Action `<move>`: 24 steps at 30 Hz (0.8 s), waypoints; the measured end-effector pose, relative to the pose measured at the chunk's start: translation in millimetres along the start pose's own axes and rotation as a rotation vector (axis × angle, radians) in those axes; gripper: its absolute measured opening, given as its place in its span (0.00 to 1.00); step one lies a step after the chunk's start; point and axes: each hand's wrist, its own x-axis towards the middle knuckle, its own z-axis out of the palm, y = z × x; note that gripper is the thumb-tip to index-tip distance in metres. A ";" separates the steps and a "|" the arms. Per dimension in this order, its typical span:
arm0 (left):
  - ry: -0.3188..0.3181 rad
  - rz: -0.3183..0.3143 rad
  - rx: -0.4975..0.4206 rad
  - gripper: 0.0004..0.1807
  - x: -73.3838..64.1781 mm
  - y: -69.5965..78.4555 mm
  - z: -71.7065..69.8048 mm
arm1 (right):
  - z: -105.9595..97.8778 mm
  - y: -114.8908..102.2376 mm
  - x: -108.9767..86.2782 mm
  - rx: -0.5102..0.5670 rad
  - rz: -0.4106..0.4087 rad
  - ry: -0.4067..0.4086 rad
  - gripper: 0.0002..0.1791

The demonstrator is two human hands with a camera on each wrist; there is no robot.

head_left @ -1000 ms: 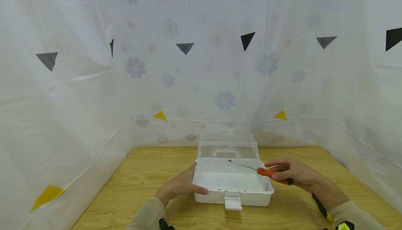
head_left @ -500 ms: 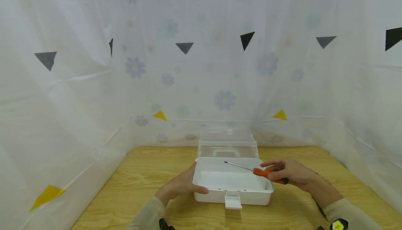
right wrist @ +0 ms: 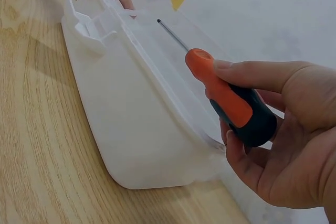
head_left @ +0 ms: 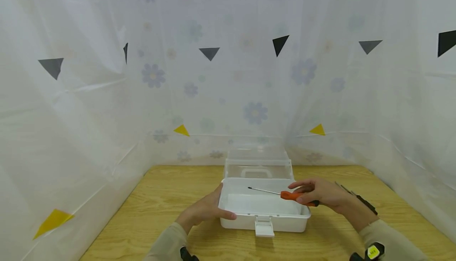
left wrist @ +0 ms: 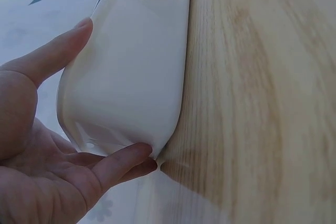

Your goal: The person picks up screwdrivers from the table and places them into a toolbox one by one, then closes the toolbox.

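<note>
A white plastic toolbox (head_left: 264,225) stands on the table with its clear lid (head_left: 258,170) tipped back and its front latch (head_left: 264,227) hanging down. At its left end my left hand (head_left: 204,207) grips the box, thumb on the front rim and fingers along the side (left wrist: 123,163). Above the box's right part, my right hand (head_left: 325,195) holds a screwdriver (head_left: 290,196) by its orange and black handle. The metal shaft points left over the open inside. In the right wrist view, thumb and fingers pinch the screwdriver's handle (right wrist: 231,98).
Beyond my right wrist lie dark-handled tools (head_left: 367,204) with thin metal shafts, partly hidden by the arm. The wooden table (head_left: 160,185) ends at a pale flower-patterned curtain (head_left: 228,106) at the back and sides.
My right hand has moved left with the screwdriver, bringing it further over the box. Tools behind the right wrist have come into view. The left hand and box stay put.
</note>
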 end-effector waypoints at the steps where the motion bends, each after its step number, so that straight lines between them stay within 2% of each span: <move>1: -0.001 0.002 -0.001 0.68 0.2 -0.4 0.1 | 0.9 -0.6 2.2 -0.009 -0.003 -0.002 0.29; 9: -0.017 0.024 -0.028 0.67 1.9 -3.6 0.0 | 15.9 -8.1 14.6 -0.161 0.005 0.053 0.30; 17: -0.027 0.034 -0.061 0.66 0.6 -3.9 0.5 | 31.4 -11.4 24.9 -0.291 -0.071 0.046 0.25; 24: -0.033 0.045 -0.054 0.66 1.3 -4.6 0.3 | 42.9 -10.3 32.5 -0.400 -0.127 0.041 0.23</move>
